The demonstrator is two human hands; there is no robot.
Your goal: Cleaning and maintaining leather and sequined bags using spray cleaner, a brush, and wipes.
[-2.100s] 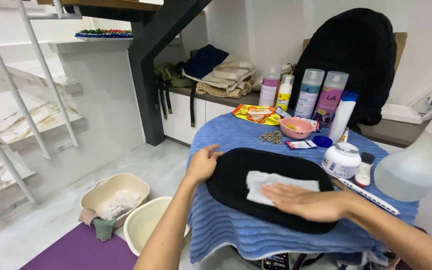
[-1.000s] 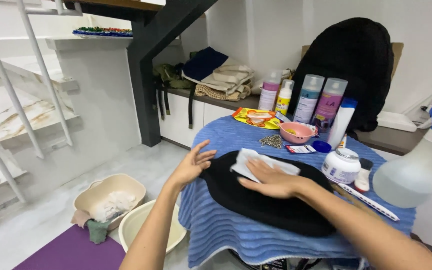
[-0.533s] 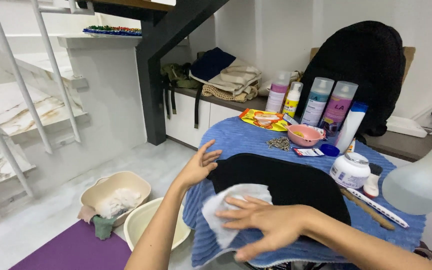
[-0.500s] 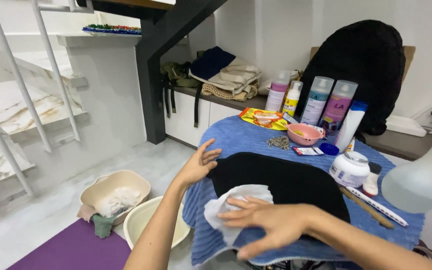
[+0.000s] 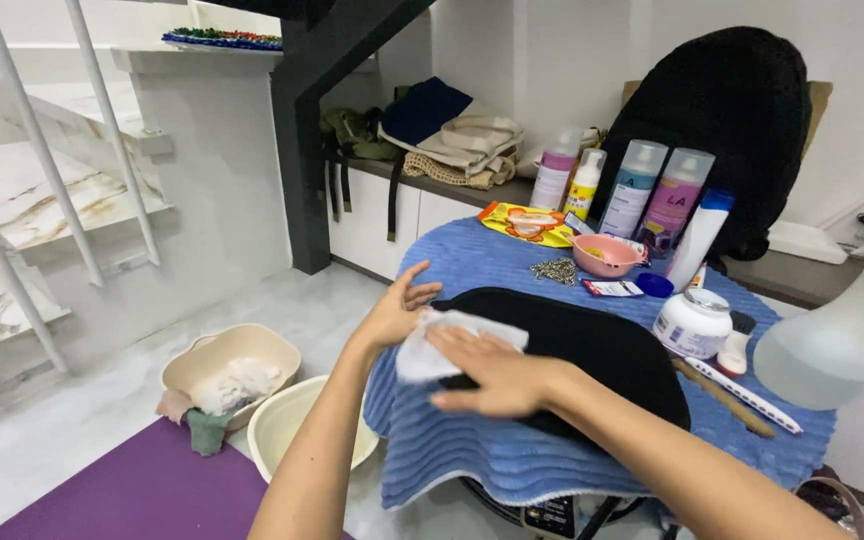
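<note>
A black flat oval piece [image 5: 592, 345] lies on a blue ribbed towel [image 5: 492, 450] over a small round table. My right hand [image 5: 492, 370] presses flat on a white cloth [image 5: 417, 350] at the piece's left end, fingers spread. My left hand [image 5: 397, 310] rests just beyond, at the left rim of the black piece, touching the cloth's far edge with fingers apart.
Several bottles [image 5: 642, 195], a pink bowl [image 5: 604, 255], a white jar [image 5: 692, 322], a metal chain [image 5: 554, 270] and a spray bottle [image 5: 832, 335] crowd the table's back and right. Two beige basins [image 5: 242, 375] and a purple mat [image 5: 142, 490] lie on the floor at left. A staircase [image 5: 32, 200] rises at left.
My right hand has swept the white cloth across the black piece, from its right side to the near edge and now to the left end beside my left hand.
</note>
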